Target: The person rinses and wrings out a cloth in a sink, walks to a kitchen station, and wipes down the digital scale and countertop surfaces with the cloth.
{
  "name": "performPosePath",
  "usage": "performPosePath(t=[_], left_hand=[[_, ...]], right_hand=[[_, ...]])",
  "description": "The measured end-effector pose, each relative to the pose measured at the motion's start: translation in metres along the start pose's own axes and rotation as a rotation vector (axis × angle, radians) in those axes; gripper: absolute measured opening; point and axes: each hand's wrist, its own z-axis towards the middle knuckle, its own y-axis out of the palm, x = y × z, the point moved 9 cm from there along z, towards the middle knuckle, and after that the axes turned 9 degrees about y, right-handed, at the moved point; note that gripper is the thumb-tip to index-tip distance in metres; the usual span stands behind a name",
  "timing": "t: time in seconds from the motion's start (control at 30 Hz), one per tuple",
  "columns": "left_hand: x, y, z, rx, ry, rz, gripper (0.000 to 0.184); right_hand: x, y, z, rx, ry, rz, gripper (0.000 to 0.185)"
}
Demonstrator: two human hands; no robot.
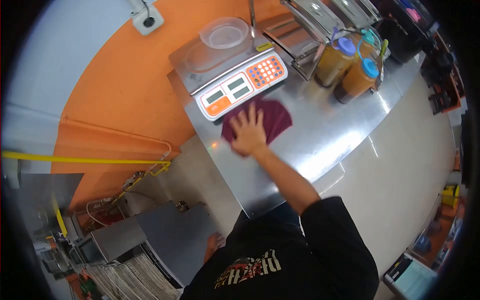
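My right hand (249, 132) lies flat with spread fingers on a dark maroon cloth (276, 120). The cloth rests on the steel table (260, 175), just in front of a digital scale (242, 86) with an orange-and-white panel. Part of the cloth is hidden under my palm. Down at my left side hangs my left hand (215, 243), away from the table; its fingers are small and unclear, and I see nothing in it.
A clear plastic bowl (225, 35) sits on the scale's platform. To the right stand squeeze-type bottles of brown sauce (335, 65) with coloured lids, beside metal lidded containers (315, 17). Steel kitchen equipment (120, 237) stands at the lower left, near a yellow pipe (90, 159).
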Motion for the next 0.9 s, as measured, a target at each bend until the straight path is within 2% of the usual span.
performPosePath(t=[0.03,0.07,0.1,0.13,0.2,0.23,0.27,0.3,0.33,0.37,0.43,0.5,0.53,0.57,0.67,0.7,0.73,0.8,0.83,0.9], left_hand=[[0.048,0.026,-0.03,-0.184,0.18,0.262,0.04],[0.064,0.047,-0.035,-0.347,0.338,0.376,0.04],[0.077,0.067,-0.042,-0.491,0.512,0.465,0.04],[0.059,0.075,-0.025,-0.617,0.658,0.406,0.04],[0.06,0.057,-0.003,-0.632,0.439,0.116,0.04],[0.049,0.036,0.01,-0.506,0.078,-0.106,0.04],[0.114,0.012,0.004,-0.282,0.154,-0.07,0.036],[0.175,-0.01,0.007,-0.09,0.374,0.051,0.033],[0.259,-0.042,0.011,0.238,0.684,-0.097,0.031],[0.309,-0.041,0.005,0.254,0.725,-0.232,0.033],[0.401,-0.02,0.006,0.197,0.805,-0.398,0.039],[0.47,0.027,0.01,0.034,0.81,-0.488,0.047],[0.499,0.054,0.014,-0.062,0.795,-0.554,0.05],[0.515,0.076,0.033,-0.146,0.756,-0.686,0.05],[0.548,0.122,0.082,-0.465,0.735,-0.957,0.048],[0.559,0.134,0.086,-0.582,0.734,-1.024,0.047],[0.561,0.138,0.086,-0.445,0.694,-1.059,0.046],[0.569,0.14,0.07,-0.35,0.737,-1.003,0.046],[0.569,0.135,0.069,-0.296,0.756,-0.968,0.046],[0.56,0.134,0.078,-0.272,0.753,-0.987,0.043]], right_hand=[[-0.03,0.009,-0.029,0.091,-0.161,0.005,0.076],[-0.051,0.02,-0.066,0.159,-0.334,0.127,0.073],[-0.06,0.015,-0.102,0.156,-0.423,0.248,0.066],[-0.055,0.003,-0.128,0.196,-0.481,0.401,0.048],[-0.015,0.004,-0.119,0.138,-0.357,0.345,0.037],[0.007,0.003,-0.113,0.113,-0.295,0.319,0.032],[0.038,0.002,-0.092,0.263,-0.24,0.302,0.028],[0.067,-0.012,-0.064,0.413,-0.183,0.287,0.024],[0.122,-0.03,-0.024,0.547,0.011,0.534,0.024],[0.162,-0.045,0.003,0.665,0.215,0.786,0.025],[0.177,-0.089,0.034,0.897,0.192,0.967,0.031],[0.152,-0.096,0.068,1.015,0.223,0.581,0.038],[0.124,-0.087,0.08,0.806,0.198,0.544,0.043],[0.09,-0.081,0.071,0.857,0.162,0.379,0.042],[0.011,-0.03,0.049,0.578,-0.107,0.682,0.04],[-0.007,-0.042,0.03,0.639,-0.279,0.59,0.039],[0.006,-0.036,0.041,0.616,-0.24,0.5,0.037],[0.044,-0.022,0.06,0.559,-0.174,0.335,0.034],[0.073,-0.055,0.07,0.749,-0.155,0.431,0.023],[0.111,-0.067,0.089,0.724,-0.011,0.496,0.011]])
